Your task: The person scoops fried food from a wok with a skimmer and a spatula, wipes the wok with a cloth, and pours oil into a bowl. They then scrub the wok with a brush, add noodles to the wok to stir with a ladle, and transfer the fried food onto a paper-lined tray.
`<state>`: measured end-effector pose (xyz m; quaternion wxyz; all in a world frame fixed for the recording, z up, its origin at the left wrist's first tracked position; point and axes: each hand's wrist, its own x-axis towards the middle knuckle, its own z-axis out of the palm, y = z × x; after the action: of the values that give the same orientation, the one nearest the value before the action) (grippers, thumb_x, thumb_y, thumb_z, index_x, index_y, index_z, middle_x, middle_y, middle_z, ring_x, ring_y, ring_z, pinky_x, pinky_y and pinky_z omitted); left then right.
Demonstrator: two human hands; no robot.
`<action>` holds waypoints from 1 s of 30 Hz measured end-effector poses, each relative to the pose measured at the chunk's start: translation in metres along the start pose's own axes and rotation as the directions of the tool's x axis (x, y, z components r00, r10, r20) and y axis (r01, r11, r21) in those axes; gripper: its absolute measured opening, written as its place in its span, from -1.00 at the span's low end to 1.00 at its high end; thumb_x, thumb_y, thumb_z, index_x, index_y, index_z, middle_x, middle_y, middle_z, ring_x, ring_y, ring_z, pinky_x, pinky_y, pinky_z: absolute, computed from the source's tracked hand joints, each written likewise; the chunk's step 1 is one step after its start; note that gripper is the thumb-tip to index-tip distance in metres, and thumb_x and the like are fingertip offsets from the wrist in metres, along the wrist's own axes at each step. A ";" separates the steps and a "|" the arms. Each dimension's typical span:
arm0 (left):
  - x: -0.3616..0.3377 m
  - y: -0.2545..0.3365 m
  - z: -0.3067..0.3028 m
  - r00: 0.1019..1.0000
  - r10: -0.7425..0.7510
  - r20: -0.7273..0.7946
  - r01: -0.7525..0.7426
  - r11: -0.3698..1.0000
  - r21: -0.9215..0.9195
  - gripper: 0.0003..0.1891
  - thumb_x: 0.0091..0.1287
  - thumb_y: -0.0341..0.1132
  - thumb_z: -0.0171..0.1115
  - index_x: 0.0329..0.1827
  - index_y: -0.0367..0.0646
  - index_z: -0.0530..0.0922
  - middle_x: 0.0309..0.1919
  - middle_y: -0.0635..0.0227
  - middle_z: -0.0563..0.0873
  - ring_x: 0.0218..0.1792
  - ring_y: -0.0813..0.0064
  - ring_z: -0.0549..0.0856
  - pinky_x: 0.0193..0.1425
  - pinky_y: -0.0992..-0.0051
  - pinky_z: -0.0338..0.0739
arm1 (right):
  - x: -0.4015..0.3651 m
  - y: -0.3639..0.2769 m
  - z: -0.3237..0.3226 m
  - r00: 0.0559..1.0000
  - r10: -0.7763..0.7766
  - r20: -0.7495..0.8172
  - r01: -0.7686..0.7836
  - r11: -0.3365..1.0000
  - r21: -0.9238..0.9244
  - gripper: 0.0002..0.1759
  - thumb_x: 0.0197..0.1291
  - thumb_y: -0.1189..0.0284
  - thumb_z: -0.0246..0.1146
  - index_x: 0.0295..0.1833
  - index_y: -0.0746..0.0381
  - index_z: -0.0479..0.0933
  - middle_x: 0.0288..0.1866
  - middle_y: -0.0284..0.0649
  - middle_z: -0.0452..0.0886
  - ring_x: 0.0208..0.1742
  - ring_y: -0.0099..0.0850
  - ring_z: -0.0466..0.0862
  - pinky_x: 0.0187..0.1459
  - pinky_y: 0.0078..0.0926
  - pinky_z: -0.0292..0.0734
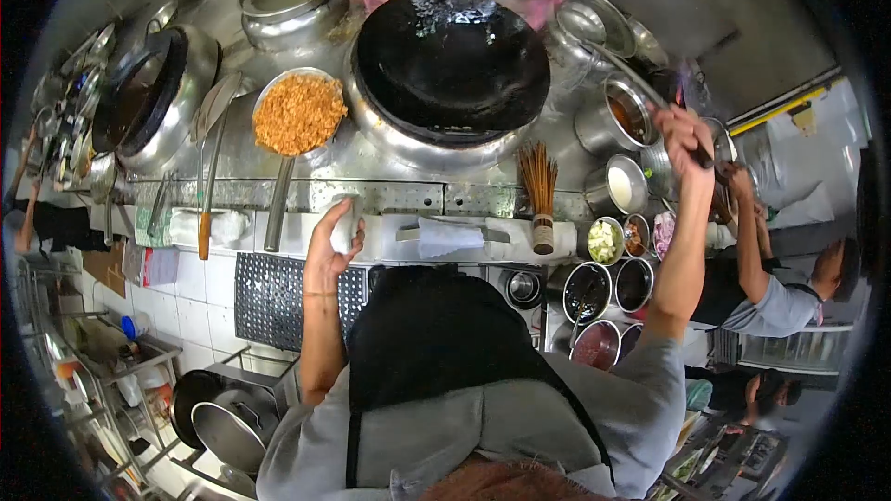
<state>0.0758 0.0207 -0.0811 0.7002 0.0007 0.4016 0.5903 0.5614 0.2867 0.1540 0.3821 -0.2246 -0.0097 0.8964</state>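
My right hand [688, 141] is wrapped round the handle of a long metal ladle [583, 24], whose bowl overlaps a steel pot at the back right. My left hand [327, 239] is curled round a white folded cloth [345, 225] at the front edge of the stove. Between and beyond my hands sits a large black wok [450, 70] on a round steel burner ring, with a little shiny liquid inside. Left of it, a long-handled pan [278, 195] is filled with orange-brown crumbly food [299, 116].
A bamboo brush [536, 187] stands at the front ledge, beside folded cloths [451, 237]. Pots of sauce [587, 291] and chopped vegetables [605, 241] are near my right arm. Another wok [139, 97] and a wooden-handled spatula [205, 234] lie left. A co-worker [770, 301] stands close right.
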 end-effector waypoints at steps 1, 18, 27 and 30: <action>0.004 0.000 -0.002 0.999 -0.010 0.032 0.009 1.000 0.018 -0.71 0.28 -0.08 0.24 -0.05 0.02 0.47 -0.53 0.25 0.59 -0.72 0.50 0.48 -0.74 0.62 0.25 | -0.007 0.015 -0.005 0.999 -0.035 -0.037 0.032 0.997 -0.068 -0.53 0.40 0.48 -0.14 0.24 0.66 0.06 -0.27 -0.12 0.37 -0.60 -0.55 0.40 -0.76 -0.62 0.23; 0.074 0.009 0.065 0.975 -0.030 0.222 0.016 0.998 0.064 -0.36 0.46 0.23 -0.36 0.15 -0.18 0.38 -0.14 0.02 0.64 -0.21 0.09 0.71 -0.21 0.20 0.70 | 0.038 0.201 -0.044 0.955 -0.265 -0.136 0.038 0.559 -0.828 -0.93 0.21 0.53 0.14 -0.21 0.29 0.42 -0.66 -0.36 0.34 -0.77 -0.61 0.29 -0.80 -0.65 0.13; 0.152 -0.005 0.135 0.982 -0.136 0.127 0.088 0.941 0.328 -0.44 0.34 0.33 -0.10 -0.23 -0.03 0.48 -0.38 0.16 0.66 -0.40 0.22 0.66 -0.47 0.36 0.55 | 0.130 0.201 -0.079 0.742 -0.564 0.362 0.238 -0.284 -0.929 -0.57 0.14 0.49 0.17 0.15 0.39 0.45 -0.56 -0.24 0.52 -0.63 -0.44 0.48 -0.53 -0.48 0.39; 0.152 -0.004 0.142 0.966 -0.224 0.127 0.171 0.927 0.334 -0.56 0.26 0.20 0.21 -0.31 -0.01 0.44 -0.41 0.18 0.63 -0.42 0.26 0.65 -0.53 0.41 0.56 | 0.090 0.211 -0.105 0.706 -0.633 0.317 0.095 -0.359 -0.928 -0.44 0.13 0.54 0.18 0.30 0.33 0.38 -0.36 -0.15 0.62 -0.40 -0.47 0.56 -0.33 -0.56 0.47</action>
<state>0.1562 0.2125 -0.0728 0.7773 0.1218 0.4314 0.4414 0.4061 0.1834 -0.0161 0.3421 -0.5649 -0.6865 0.3042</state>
